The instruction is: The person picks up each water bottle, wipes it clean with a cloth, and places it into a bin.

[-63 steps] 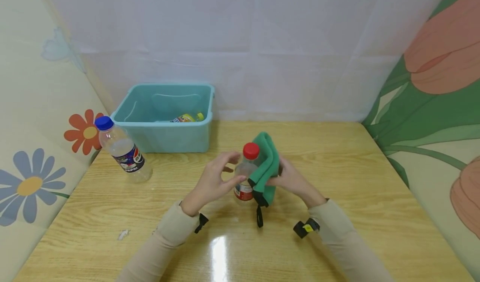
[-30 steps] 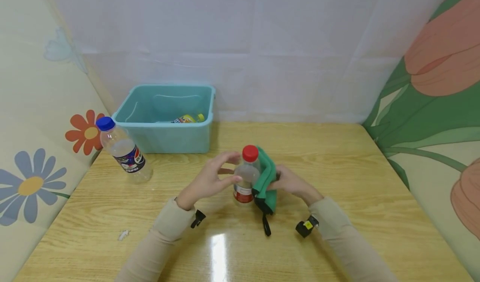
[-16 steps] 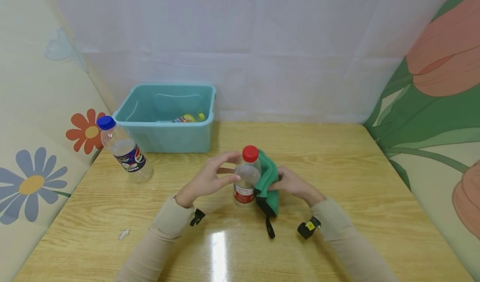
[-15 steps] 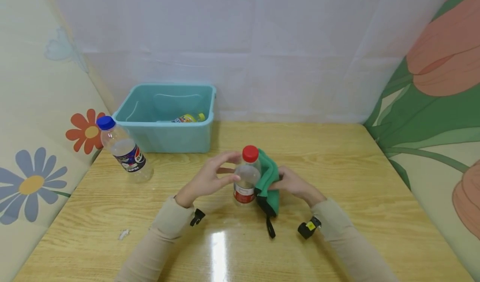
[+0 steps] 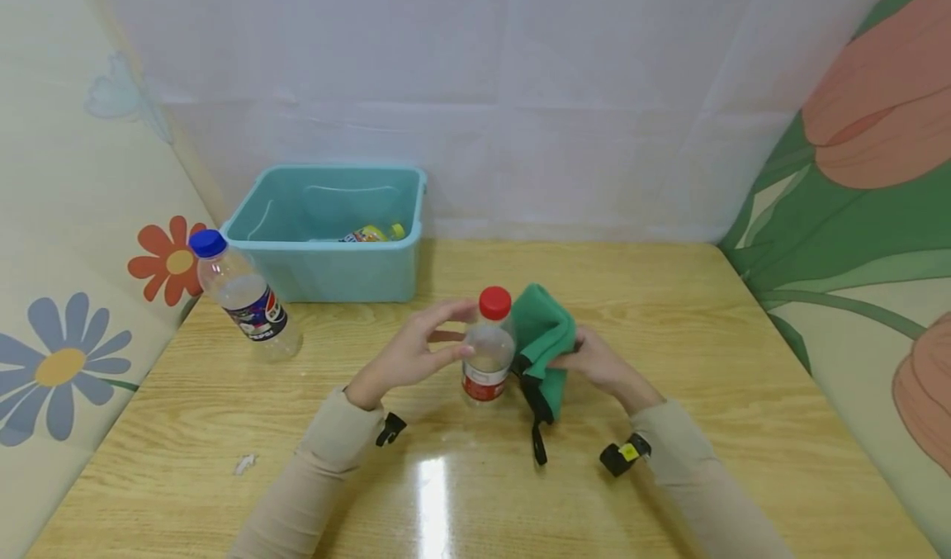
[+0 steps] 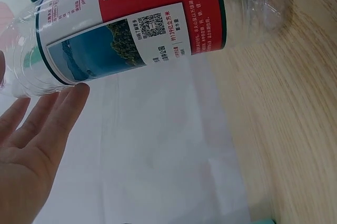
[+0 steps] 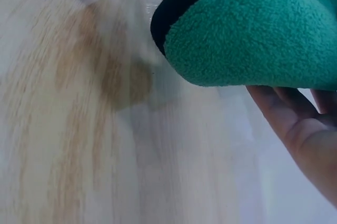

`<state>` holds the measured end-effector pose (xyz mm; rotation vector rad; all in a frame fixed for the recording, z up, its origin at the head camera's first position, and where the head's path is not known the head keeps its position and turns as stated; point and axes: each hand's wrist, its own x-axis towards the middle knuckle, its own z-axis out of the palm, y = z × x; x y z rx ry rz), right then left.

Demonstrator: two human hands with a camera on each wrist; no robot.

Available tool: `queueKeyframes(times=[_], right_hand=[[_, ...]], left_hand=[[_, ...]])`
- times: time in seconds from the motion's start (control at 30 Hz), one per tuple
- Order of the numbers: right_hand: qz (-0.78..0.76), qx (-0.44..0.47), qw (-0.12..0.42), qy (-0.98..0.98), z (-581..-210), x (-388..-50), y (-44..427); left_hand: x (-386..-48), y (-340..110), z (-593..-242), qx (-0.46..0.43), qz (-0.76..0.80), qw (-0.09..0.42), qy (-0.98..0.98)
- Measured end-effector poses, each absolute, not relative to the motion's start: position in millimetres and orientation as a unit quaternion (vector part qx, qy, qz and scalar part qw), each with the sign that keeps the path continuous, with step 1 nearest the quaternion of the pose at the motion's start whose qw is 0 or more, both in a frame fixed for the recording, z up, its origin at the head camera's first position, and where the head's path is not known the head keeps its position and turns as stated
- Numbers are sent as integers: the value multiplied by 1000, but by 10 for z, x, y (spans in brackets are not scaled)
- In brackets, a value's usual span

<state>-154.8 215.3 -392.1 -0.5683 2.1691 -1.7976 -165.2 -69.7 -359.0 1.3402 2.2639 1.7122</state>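
Upright on the wooden table stands a clear plastic bottle [image 5: 488, 352] with a red cap and a red-and-white label. My left hand [image 5: 416, 351] holds it by the upper part, thumb in front and fingers behind. The left wrist view shows the bottle's label [image 6: 131, 29] close up, with fingertips of the left hand [image 6: 37, 145] at its upper edge. A folded green cloth [image 5: 546, 332] with black edging and a black loop is gripped by my right hand [image 5: 598, 361], just right of the bottle. In the right wrist view the cloth [image 7: 253, 34] covers part of the fingers.
A light-blue bin [image 5: 334, 270] at the back left holds a bottle with a yellow cap [image 5: 371, 234]. Left of it stands a Pepsi bottle [image 5: 256, 315] with a blue cap. A small pale scrap or worn spot [image 5: 244, 464] marks the table at the left.
The right hand has moved the green cloth down, then off to the right, so a gap shows beside the bottle's upper part. The left hand and bottle have stayed nearly in place.
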Motion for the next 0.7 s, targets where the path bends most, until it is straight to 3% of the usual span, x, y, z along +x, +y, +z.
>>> queueKeyframes(times=[0.47,0.7], right_hand=[[-631,-209,98,741,-3788,-1462,2210],[-622,-218,87,747,-3695,-1442,2202]], left_hand=[[-1607,-693,-3566,419,546,0,726],[-1525,-650,-3540,416,482,-98,764]])
